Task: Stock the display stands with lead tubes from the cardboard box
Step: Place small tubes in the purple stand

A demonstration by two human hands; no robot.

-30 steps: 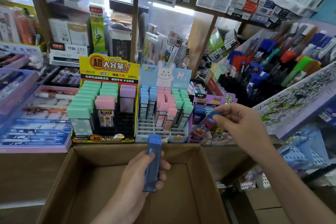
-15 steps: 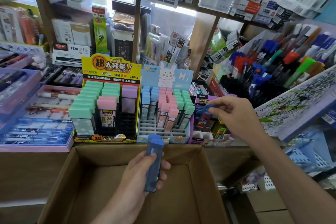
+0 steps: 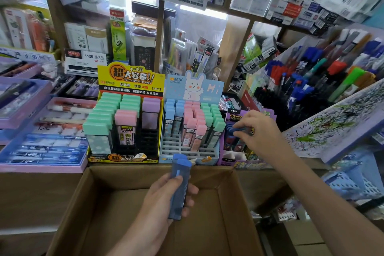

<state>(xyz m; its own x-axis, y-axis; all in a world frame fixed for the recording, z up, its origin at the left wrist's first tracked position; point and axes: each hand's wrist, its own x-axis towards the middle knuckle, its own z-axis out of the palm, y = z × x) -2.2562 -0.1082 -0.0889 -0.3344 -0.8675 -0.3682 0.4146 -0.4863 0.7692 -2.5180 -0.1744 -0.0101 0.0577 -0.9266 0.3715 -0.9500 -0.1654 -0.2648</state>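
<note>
My left hand (image 3: 160,208) grips blue lead tubes (image 3: 179,187) upright over the open cardboard box (image 3: 83,203). My right hand (image 3: 259,131) reaches into the purple display stand (image 3: 232,114) at the right and pinches the blue cap of a lead tube (image 3: 241,130) that stands among other blue-capped tubes there. Left of it stands a blue rabbit display stand (image 3: 193,89) with blue, pink and green tubes, its front slots bare. Further left is a yellow display stand (image 3: 128,81) holding green, pink and purple tubes.
Purple trays of pens (image 3: 41,147) lie at the left. A sloped rack of pens (image 3: 324,72) and a scribbled test sheet (image 3: 332,122) rise at the right. Shelves packed with stationery boxes (image 3: 87,41) stand behind. A blue basket (image 3: 351,181) sits low at the right.
My right hand carried a blue lead tube from in front of the purple stand up into it and now lowers it among the other tubes. My left hand has stayed over the box.
</note>
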